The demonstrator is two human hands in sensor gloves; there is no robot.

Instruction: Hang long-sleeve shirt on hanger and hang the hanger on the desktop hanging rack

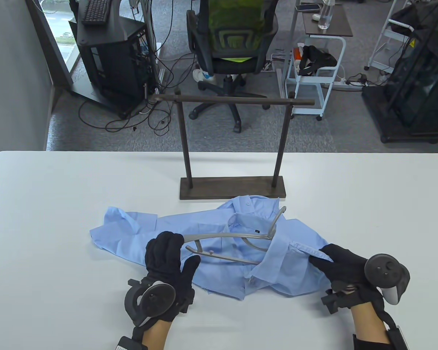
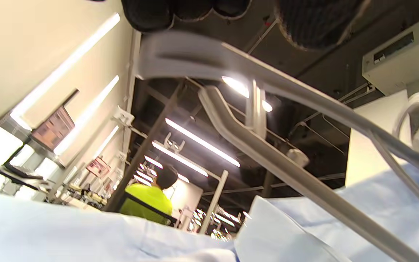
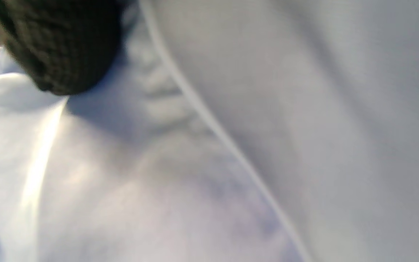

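Observation:
A light blue long-sleeve shirt (image 1: 219, 251) lies crumpled on the white table (image 1: 58, 204), just in front of the dark wooden hanging rack (image 1: 233, 146). A grey hanger (image 1: 233, 237) lies over it, its right arm tucked under the shirt's right front panel and its hook (image 1: 279, 215) pointing toward the rack. My left hand (image 1: 168, 251) grips the hanger's left arm; the left wrist view shows that arm (image 2: 202, 58) under my fingertips. My right hand (image 1: 335, 262) pinches the edge of the shirt's right panel, and the right wrist view is filled with the cloth (image 3: 231, 145).
The rack's base (image 1: 233, 187) stands mid-table, its bar (image 1: 237, 99) bare. Beyond the table are an office chair (image 1: 233, 47), a computer cabinet (image 1: 109, 62), a white cart (image 1: 314, 73) and a black frame (image 1: 416, 80) on the floor.

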